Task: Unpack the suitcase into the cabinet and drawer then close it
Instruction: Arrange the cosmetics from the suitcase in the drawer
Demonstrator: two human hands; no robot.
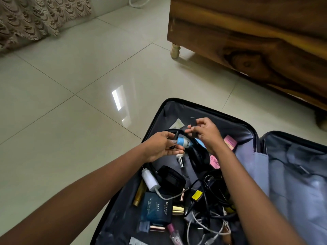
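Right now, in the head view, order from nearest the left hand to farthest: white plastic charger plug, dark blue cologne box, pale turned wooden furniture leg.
1. White charger plug, just below the left hand.
2. Blue cologne box, lower in the suitcase.
3. Wooden furniture leg, far across the floor.

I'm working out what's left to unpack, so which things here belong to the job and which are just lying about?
Job: suitcase, cologne box, white charger, tangled cables, headphones, black stick in left hand, small black piece in right hand, wooden unit (possibly the cabinet).
Lying about: curtain, floor tiles.
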